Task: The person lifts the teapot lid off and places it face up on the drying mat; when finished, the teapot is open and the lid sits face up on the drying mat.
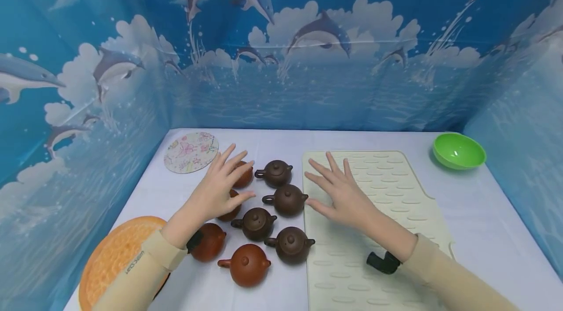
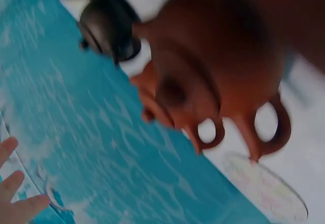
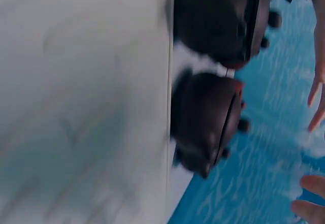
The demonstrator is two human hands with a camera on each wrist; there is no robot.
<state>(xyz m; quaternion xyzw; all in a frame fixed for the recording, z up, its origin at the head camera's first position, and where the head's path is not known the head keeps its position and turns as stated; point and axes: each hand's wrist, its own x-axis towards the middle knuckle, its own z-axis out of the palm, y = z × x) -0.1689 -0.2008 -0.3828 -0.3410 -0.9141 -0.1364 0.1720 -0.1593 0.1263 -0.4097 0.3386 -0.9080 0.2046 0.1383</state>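
Fingers spread and holding nothing, my left hand (image 1: 217,188) hovers over the reddish-brown teapots, partly hiding two of them. A clay-red teapot (image 1: 248,265) sits in front, with another reddish teapot (image 1: 210,242) beside my left wrist. Dark brown teapots stand to their right: one at the back (image 1: 276,174), others nearer, such as the front dark teapot (image 1: 291,245). My right hand (image 1: 343,198), also spread and without anything in it, is above the left part of a pale ridged mat (image 1: 374,252). The left wrist view shows a reddish teapot (image 2: 218,56) close up, blurred.
A green bowl (image 1: 459,151) stands at the back right. At the back left lies a round flower-patterned mat (image 1: 191,153). An orange round thing (image 1: 119,247) is partly under my left forearm. Dolphin-printed curtains (image 1: 308,91) enclose the white table (image 1: 488,233).
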